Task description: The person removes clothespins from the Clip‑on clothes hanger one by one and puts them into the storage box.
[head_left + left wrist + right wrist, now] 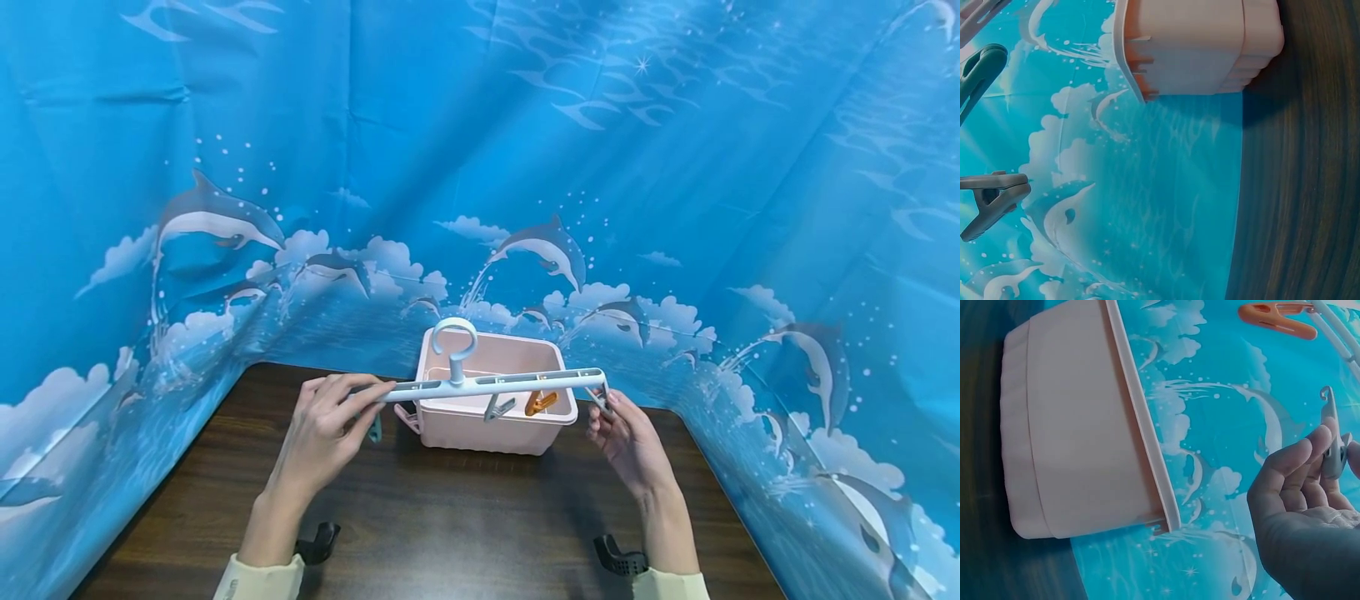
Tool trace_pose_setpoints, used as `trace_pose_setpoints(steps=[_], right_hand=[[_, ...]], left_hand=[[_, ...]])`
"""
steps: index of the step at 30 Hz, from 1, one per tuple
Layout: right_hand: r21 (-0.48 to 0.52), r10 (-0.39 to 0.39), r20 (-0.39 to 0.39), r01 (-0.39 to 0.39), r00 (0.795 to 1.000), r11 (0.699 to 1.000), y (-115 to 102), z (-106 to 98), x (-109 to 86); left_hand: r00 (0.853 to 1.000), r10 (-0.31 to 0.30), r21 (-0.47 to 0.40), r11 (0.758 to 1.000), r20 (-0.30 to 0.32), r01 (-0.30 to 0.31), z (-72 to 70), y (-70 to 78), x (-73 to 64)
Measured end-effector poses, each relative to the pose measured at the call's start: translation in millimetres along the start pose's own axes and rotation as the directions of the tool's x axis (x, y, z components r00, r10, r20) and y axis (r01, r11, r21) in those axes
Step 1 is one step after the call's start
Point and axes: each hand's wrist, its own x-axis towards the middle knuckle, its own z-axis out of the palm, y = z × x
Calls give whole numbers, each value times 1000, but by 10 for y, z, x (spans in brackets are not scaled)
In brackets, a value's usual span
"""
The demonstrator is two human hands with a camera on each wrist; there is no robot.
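A pale blue clip hanger (487, 385) with a round hook on top is held up level over the table. My left hand (326, 421) grips its left end between thumb and fingers. At the other end, my right hand (626, 442) pinches a grey clothespin (1334, 447), whose small hooked tip shows in the right wrist view. Below the bar hang an orange clothespin (540, 403) and a grey clothespin (498, 407). A green clothespin (982, 75) and a pink clothespin (407, 418) hang toward the left end, the green one partly hidden behind my left hand.
Behind the hanger, a pale pink plastic basket (480, 433) stands on the dark wooden table (465, 517). A blue curtain with dolphins (450, 167) surrounds the table's back and sides. Black wrist mounts (318, 543) sit at both of my wrists.
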Motion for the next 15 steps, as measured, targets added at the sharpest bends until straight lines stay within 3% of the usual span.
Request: trace_pose_setpoints(steps=[7,15], right_hand=[[-105,-7,-9,6,1000,994,-27,61,95],[-242,9,-124,-39,992,970,-2,150,225]], left_hand=[[1000,-17,1,1000,11,17,-34,4,18],[1000,-7,0,1000,-8,7,-41,0,2]])
